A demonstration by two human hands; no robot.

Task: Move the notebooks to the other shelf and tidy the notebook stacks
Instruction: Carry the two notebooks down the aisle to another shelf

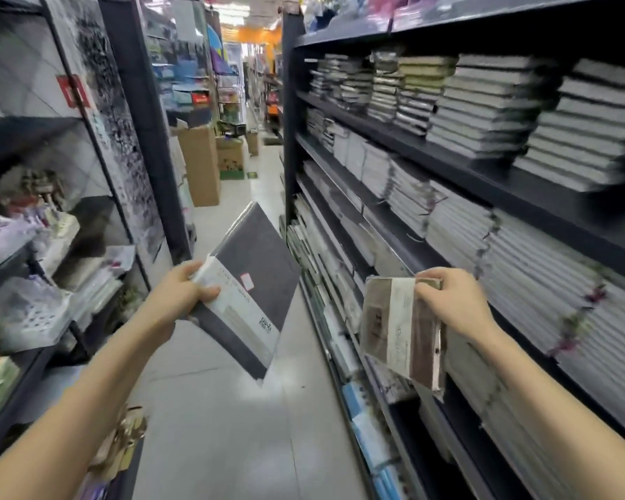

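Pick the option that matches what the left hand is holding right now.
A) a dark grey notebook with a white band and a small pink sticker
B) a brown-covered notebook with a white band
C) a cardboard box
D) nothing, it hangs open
A: the left hand grips the dark grey notebook at its white band, over the aisle; the brown-covered notebook is in the right hand.
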